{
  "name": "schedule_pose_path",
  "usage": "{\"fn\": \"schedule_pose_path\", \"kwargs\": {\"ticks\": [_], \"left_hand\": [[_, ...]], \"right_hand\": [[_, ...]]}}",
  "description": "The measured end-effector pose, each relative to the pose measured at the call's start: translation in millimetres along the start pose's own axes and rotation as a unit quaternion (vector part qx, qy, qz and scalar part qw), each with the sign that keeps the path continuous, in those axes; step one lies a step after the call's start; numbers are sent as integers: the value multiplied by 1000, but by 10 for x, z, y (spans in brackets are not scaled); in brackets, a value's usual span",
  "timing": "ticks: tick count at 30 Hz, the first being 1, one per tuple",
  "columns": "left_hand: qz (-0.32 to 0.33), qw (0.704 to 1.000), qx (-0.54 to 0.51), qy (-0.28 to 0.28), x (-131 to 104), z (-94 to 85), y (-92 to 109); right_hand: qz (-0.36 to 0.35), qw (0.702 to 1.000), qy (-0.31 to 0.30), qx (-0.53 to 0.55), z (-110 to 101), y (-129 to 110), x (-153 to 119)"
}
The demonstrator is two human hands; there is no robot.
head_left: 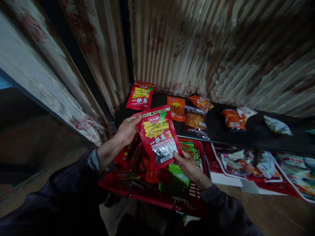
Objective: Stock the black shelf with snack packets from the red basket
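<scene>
A red snack bag (158, 132) with yellow sticks and a green scallion printed on it is held up between my two hands. My left hand (128, 131) pinches its upper left corner. With thumb and fingers, my right hand (188, 165) grips the lower right corner. Directly beneath is a red plastic basket (137, 193) holding several packs, among them a green one (179, 178); the held bag hides part of the contents. A matching red snack bag (140, 95) lies at the left end of the black shelf (248, 137).
Along the shelf lie an orange snack pack (176, 108), a dark clear-windowed bag (196, 121), an orange bag (233, 119) and a pale bag (277, 125). Boxes of snack bags (248, 164) stand below at right. A striped floral curtain (209, 49) hangs behind; a dark post (126, 42) rises at left.
</scene>
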State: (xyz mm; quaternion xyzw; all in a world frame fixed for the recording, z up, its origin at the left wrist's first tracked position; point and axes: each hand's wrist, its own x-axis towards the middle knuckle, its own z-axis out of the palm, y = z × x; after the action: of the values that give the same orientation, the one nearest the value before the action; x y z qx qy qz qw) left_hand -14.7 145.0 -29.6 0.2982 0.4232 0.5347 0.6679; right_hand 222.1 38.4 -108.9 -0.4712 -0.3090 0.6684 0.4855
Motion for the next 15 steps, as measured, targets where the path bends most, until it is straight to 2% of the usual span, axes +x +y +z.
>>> {"fn": "schedule_pose_path", "kwargs": {"ticks": [8,15], "left_hand": [[-40,999,-13,15,9,-3,-7],[-104,989,61,-86,-94,32,-67]], "right_hand": [[-44,996,11,71,58,-44,40],[-60,993,23,97,48,-115,44]]}}
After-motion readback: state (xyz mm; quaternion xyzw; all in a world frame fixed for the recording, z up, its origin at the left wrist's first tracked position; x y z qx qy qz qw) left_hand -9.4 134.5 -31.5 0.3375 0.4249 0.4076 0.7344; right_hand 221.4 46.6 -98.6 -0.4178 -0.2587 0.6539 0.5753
